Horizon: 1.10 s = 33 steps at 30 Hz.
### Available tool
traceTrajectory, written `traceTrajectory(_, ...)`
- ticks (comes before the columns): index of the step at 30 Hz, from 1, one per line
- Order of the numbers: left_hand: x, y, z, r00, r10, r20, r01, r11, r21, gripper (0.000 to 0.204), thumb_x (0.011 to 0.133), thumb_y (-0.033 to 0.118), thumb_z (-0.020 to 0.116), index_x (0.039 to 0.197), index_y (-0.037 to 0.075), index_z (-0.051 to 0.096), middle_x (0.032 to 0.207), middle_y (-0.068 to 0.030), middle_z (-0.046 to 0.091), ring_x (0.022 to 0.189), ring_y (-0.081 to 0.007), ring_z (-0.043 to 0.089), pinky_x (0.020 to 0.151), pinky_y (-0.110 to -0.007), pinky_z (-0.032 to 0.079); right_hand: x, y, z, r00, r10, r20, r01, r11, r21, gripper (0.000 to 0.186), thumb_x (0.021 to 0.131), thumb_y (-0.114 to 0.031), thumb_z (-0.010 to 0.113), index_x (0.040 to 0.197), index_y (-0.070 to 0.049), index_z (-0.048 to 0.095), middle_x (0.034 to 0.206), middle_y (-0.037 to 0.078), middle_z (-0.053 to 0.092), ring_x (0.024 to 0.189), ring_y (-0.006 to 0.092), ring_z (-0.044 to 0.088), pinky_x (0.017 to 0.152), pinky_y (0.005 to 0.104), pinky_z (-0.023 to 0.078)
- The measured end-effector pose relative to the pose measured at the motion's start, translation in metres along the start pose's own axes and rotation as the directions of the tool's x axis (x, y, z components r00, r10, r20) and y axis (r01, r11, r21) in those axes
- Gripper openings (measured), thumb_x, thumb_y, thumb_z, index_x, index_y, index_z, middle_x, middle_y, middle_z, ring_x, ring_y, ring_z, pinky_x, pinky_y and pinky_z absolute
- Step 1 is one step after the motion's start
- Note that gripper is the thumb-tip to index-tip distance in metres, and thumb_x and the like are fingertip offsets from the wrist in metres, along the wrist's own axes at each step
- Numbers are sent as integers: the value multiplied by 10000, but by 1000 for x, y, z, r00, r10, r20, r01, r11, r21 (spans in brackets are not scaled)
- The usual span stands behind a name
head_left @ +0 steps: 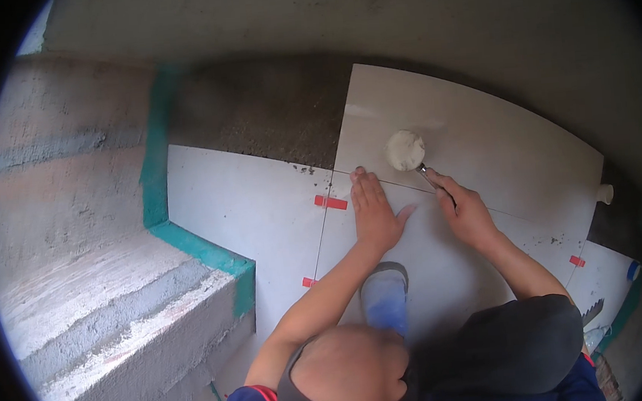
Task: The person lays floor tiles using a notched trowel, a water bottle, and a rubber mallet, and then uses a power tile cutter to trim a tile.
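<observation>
Right hand point(463, 208) closed round the handle point(428, 175) of a white-headed mallet point(406, 150); head at that hand's 11 o'clock, above or on the upper tile point(497, 141) — contact can't be told. Left hand point(375, 211) palm-down, empty, thumb spread, on the lower tile point(435, 267), fingertips point(360, 172) at the seam point(406, 185). From it: dark bed point(254, 115) at 10–11, green band point(154, 168) at 9–10. Upper tile's face runs wide from the mallet toward 3.

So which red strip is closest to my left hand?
The topmost red strip, just left of your left hand; the lower-left strip and far-right strip are both farther away.
</observation>
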<state>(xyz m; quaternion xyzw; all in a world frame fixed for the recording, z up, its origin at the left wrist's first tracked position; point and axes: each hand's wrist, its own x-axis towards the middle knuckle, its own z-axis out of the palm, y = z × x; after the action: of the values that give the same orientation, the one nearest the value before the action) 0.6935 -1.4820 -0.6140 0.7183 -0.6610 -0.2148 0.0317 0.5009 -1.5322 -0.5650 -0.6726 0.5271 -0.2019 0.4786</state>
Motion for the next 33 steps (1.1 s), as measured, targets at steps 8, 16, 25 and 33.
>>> traceTrajectory(8, 18, 23, 1, 998, -57, 25, 46, 940, 337, 1038, 834, 634, 540, 1411, -171, 229, 1498, -343, 213, 1425, -451, 152, 1174, -508, 78, -18, 20, -27, 981, 172, -85, -174, 985, -21, 395, 949, -134, 477, 1334, -213, 512, 1076, 199, 656, 971, 400, 630, 832, 442, 507)
traceTrajectory(16, 57, 88, 22, 851, 520, 76, -525, 844, 109, 978, 824, 453, 646, 1435, -149, 176, 1533, -313, 133, 1448, -426, 82, 1177, -486, 83, -75, 59, -93, 872, 268, -409, -273, 961, 47, 426, 944, -136, 445, 1369, -170, 461, 918, 215, 645, 844, 391, 621, 767, 488, 485)
traceTrajectory(25, 53, 95, 28, 837, 547, 9, -539, 822, 185, 954, 846, 446, 625, 1439, -138, 157, 1526, -319, 127, 1433, -453, 85, 1170, -504, 104, -119, 84, -123, 794, 407, -451, -387, 911, 140, 420, 959, -157, 429, 1377, -184, 451, 941, 200, 650, 851, 383, 626, 752, 489, 488)
traceTrajectory(33, 57, 95, 30, 849, 519, 101, -528, 823, 210, 975, 854, 459, 619, 1450, -135, 127, 1539, -322, 72, 1439, -459, 52, 1174, -501, 85, -157, 109, -132, 772, 362, -522, -318, 932, 176, 419, 955, -132, 471, 1367, -208, 467, 947, 176, 664, 793, 366, 642, 709, 456, 508)
